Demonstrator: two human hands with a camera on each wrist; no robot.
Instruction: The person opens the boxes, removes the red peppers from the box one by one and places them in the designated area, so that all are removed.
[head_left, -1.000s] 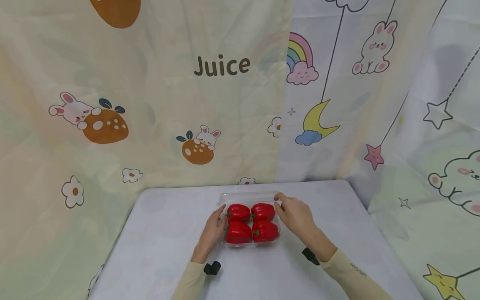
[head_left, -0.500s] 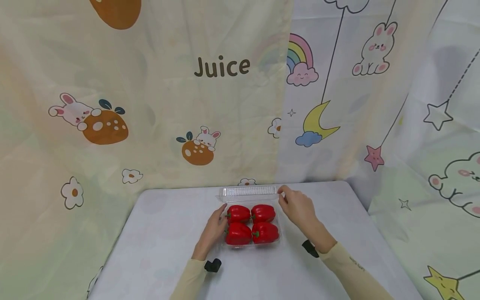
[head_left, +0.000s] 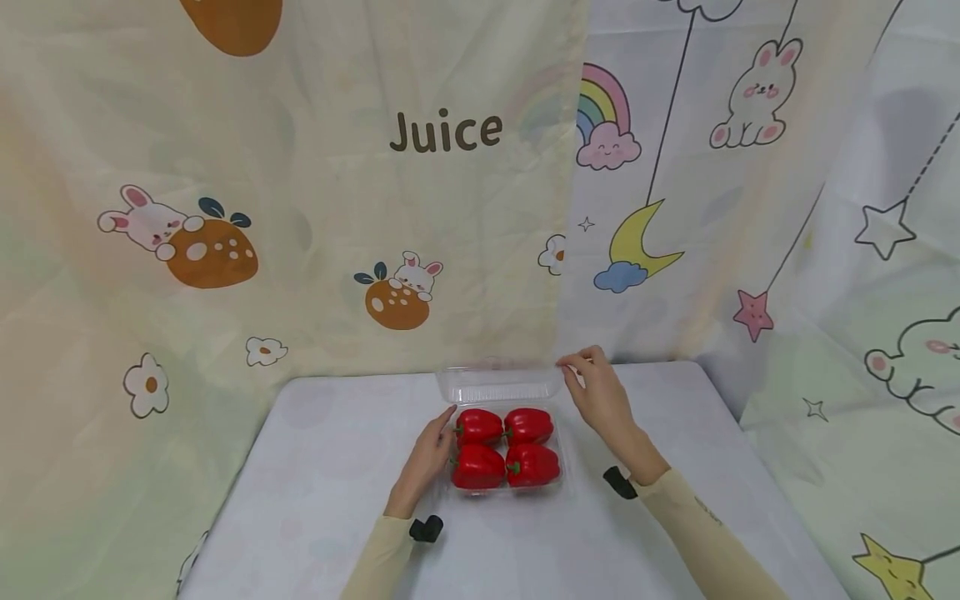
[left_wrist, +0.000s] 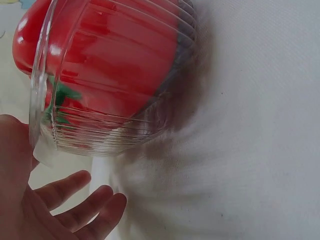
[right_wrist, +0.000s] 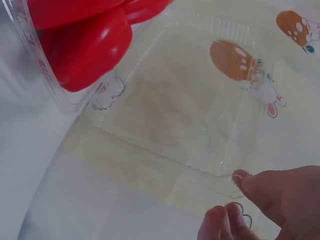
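A clear plastic clamshell box holds several red bell peppers with green stems, set in two rows. Its hinged lid stands raised at the back. My left hand rests against the box's left side; in the left wrist view its fingers are spread and loosely extended near the rim, with several fingertips apart from the plastic. My right hand pinches the lid's far right corner, where the thumb meets the clear edge in the right wrist view.
The box sits on a white-covered table. A printed curtain hangs directly behind the table's back edge, close to the raised lid. Another patterned cloth hangs at the right.
My right hand has moved up and back with the lid's corner, and the lid has swung from low behind the peppers to a more raised stance. The left hand stays almost in place.
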